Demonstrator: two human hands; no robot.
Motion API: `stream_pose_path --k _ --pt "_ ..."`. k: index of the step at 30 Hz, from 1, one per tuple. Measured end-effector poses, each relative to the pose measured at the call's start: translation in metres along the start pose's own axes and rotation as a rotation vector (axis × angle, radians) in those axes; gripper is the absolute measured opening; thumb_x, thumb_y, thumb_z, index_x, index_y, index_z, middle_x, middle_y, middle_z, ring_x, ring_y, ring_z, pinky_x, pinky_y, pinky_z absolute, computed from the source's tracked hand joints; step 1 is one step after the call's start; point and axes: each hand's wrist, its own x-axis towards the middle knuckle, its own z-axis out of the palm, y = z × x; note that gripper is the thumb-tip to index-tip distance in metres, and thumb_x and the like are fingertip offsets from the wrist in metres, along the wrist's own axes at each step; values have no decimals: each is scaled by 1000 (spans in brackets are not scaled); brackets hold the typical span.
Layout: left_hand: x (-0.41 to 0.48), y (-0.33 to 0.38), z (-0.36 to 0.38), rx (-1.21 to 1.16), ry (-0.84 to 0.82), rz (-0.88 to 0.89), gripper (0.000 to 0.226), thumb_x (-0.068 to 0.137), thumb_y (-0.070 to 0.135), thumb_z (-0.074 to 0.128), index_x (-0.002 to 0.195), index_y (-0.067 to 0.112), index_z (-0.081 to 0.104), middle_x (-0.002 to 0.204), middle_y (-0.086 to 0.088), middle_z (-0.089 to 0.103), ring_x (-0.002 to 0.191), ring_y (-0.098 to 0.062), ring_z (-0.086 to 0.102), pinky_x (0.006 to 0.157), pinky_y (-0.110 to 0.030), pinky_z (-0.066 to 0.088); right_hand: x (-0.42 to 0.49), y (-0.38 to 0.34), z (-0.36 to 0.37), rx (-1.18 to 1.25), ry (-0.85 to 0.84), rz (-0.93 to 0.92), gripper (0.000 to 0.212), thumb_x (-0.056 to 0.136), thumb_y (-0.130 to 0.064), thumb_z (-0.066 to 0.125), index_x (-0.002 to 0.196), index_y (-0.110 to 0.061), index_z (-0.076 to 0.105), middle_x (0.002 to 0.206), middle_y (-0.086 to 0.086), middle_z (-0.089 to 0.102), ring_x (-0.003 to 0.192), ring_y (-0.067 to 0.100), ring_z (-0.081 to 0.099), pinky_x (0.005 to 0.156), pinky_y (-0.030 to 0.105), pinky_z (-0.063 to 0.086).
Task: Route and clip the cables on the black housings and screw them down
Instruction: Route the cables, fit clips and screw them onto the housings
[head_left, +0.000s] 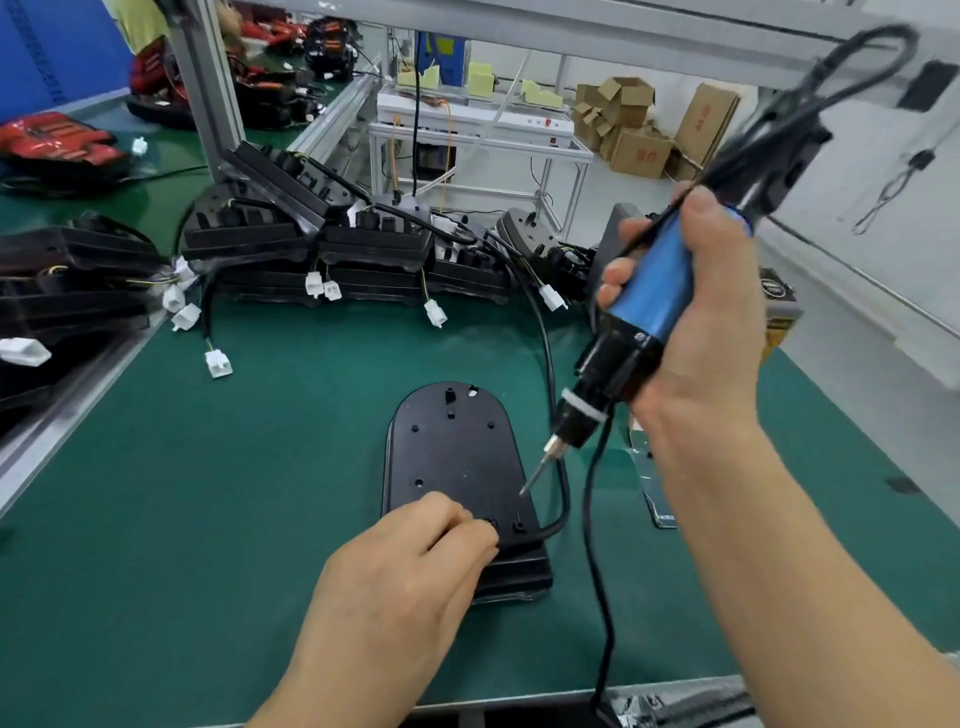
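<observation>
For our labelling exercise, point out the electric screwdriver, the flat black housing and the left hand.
electric screwdriver (657, 283): head view, blue grip.
black housing (457, 452): head view, top face.
left hand (441, 512): head view, knuckles.

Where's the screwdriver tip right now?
In head view, centre-right: the right hand holds the screwdriver, its tip over the black housing near its right edge, beyond the left hand.
</observation>
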Motion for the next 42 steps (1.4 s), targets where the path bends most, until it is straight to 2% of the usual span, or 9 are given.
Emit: stream_pose_path --k 6,17,31,37,42 --pt "0 -2 1 3 -7 9 15 85 21 56 81 20 70 79 6 61 69 -15 64 45 -30 50 -12 22 16 -168 -171 -74 12 88 -19 55 98 -15 50 84 9 60 51 20 56 50 28 47" --pt "0 -2 1 4 4 1 8 81 16 63 80 19 71 79 4 62 68 -16 64 46 -30 51 -12 25 17 -157 -194 -57 10 88 -18 53 96 -14 49 86 11 59 49 21 55 50 28 45" --pt "0 -1 1 1 1 -4 8 81 17 64 80 18 72 79 4 63 68 -16 65 48 -29 52 -14 28 24 -174 -275 -66 19 86 -16 56 102 -11 50 82 8 60 48 20 55 49 28 45" --pt "-2 -1 4 16 0 -9 11 73 11 71 80 17 73 80 2 64 69 -17 64 47 -29 51 -18 28 31 -203 -345 -80 33 79 -23 60 104 -6 47 79 6 60 47 20 55 49 28 46" --pt "-3 -1 5 17 7 -21 13 71 10 72 81 17 72 81 1 64 68 -18 63 45 -31 50 -20 29 32 -225 -350 -93 30 80 -22 61 103 -7 48 77 5 59 46 21 55 49 29 46"
